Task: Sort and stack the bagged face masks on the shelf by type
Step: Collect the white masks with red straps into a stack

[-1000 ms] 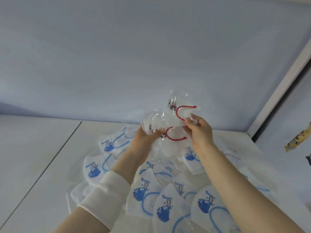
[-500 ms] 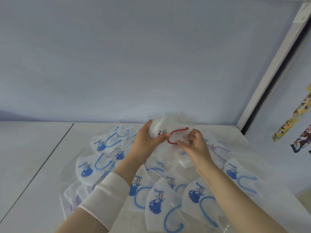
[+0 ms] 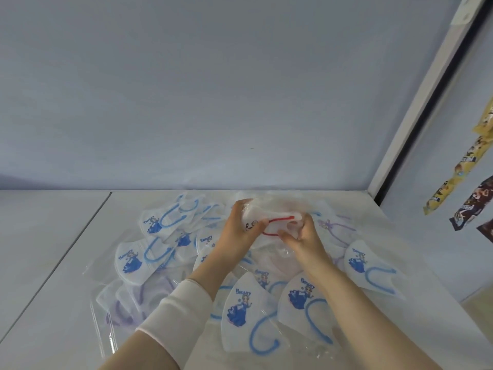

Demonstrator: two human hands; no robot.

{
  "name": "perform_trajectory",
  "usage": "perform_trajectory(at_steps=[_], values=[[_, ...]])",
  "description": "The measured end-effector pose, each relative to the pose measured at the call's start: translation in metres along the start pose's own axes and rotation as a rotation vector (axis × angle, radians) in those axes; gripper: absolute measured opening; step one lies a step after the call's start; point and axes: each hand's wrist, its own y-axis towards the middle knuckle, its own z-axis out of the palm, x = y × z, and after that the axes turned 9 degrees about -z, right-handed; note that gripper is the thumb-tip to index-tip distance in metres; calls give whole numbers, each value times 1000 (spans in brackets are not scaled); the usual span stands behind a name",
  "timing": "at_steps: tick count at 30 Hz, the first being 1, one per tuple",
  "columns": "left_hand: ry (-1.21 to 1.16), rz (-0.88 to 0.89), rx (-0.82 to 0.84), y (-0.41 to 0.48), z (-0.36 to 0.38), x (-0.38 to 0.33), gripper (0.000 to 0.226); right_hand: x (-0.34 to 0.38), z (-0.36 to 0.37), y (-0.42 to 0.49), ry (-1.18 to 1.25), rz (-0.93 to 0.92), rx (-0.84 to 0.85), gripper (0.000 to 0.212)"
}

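Both hands hold a small stack of bagged white masks with red ear loops (image 3: 274, 221) low over the pile at the back of the white shelf (image 3: 66, 276). My left hand (image 3: 238, 231) grips the stack's left end, thumb on top. My right hand (image 3: 302, 240) pinches its right end. Several bagged masks with blue prints and blue loops (image 3: 248, 313) lie spread around and under my arms. A mask with purple loops (image 3: 336, 228) lies to the right, and others with purple loops (image 3: 125, 303) lie at the left front.
The grey back wall (image 3: 213, 102) rises just behind the pile. A white upright post (image 3: 416, 116) bounds the shelf on the right. Snack packets (image 3: 453, 182) hang beyond it. A seam (image 3: 80, 236) splits the shelf surface on the left.
The red-loop stack has come down from chest height to just above the pile near the back wall. Both hands lowered with it and still hold its ends.
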Motion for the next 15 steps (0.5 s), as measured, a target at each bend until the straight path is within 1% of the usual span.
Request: perform_trajectory(at_steps=[3, 6, 9, 10, 13, 15], values=[[-31, 55, -72, 4, -3, -14, 17, 13, -3, 8, 68, -24, -31, 33], [-177, 16, -137, 6, -15, -26, 16, 25, -4, 13, 81, -20, 66, 19], [-251, -63, -152, 0, -35, -27, 17, 28, 10, 13, 75, -23, 111, 29], [-259, -82, -161, -3, -45, -26, 15, 30, 18, 11, 83, -20, 111, 30], [-296, -129, -240, -15, -85, -21, 10, 41, 54, 5, 101, -9, 135, 14], [-273, -113, -314, -25, -119, -18, 4, 51, 87, -1, 111, 7, 161, 16]])
